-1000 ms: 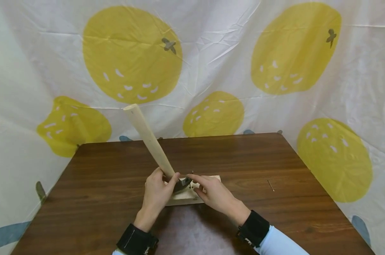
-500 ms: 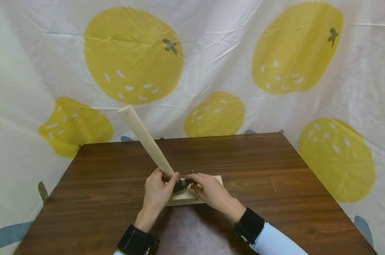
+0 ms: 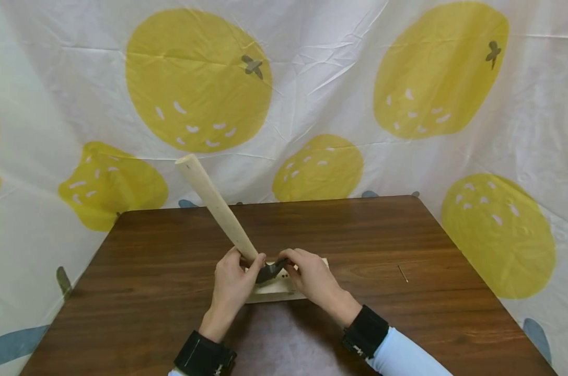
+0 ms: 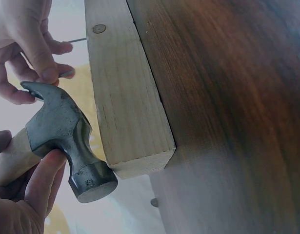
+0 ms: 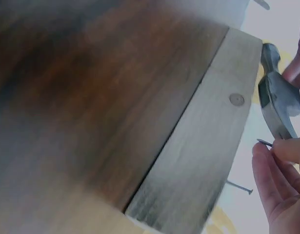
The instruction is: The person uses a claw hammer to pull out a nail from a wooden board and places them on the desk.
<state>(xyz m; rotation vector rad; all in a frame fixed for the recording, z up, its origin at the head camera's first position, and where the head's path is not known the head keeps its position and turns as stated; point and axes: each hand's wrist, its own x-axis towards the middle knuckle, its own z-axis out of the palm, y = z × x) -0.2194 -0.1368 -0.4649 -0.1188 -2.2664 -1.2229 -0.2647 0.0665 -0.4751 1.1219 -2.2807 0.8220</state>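
Note:
My left hand [image 3: 233,282] grips a claw hammer [image 3: 220,211] low on its pale wooden handle, right by the dark metal head. The handle leans up and to the left. At the claw, my right hand [image 3: 314,277] pinches a nail [image 5: 263,142]; the nail's end shows past the fingertips in the right wrist view, and its other part is hidden. Below both hands lies a pale wooden board [image 3: 274,297] with small dark holes in its top. In the right wrist view, another nail [image 5: 240,187] sticks out of the board.
A loose nail [image 3: 403,274] lies on the brown wooden table [image 3: 161,271], right of the board. Behind and beside the table hangs a white cloth [image 3: 312,78] printed with yellow fruit.
The right hand's fingers have closed from a reaching pose into a pinch on the nail at the claw. The hammer's handle has tipped slightly left, and its claw has turned toward the right hand.

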